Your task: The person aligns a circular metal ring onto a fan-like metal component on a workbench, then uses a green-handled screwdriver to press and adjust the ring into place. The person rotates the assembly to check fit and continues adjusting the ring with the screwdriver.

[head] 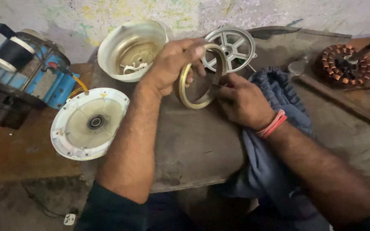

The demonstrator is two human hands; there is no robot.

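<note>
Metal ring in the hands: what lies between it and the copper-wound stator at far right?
In the head view, between the metal ring and stator: a spoked silver wheel and bunched blue cloth.

Off to the side: white bearing cover (88, 124), cream bowl-shaped housing (130, 49), spoked silver wheel (232, 45), copper-wound stator (345, 64), blue machine (26, 68), blue cloth (275, 162).

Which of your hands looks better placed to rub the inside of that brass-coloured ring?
Probably the right hand: its fingers sit inside the ring, beside the blue cloth, while the left hand grips the rim.
</note>
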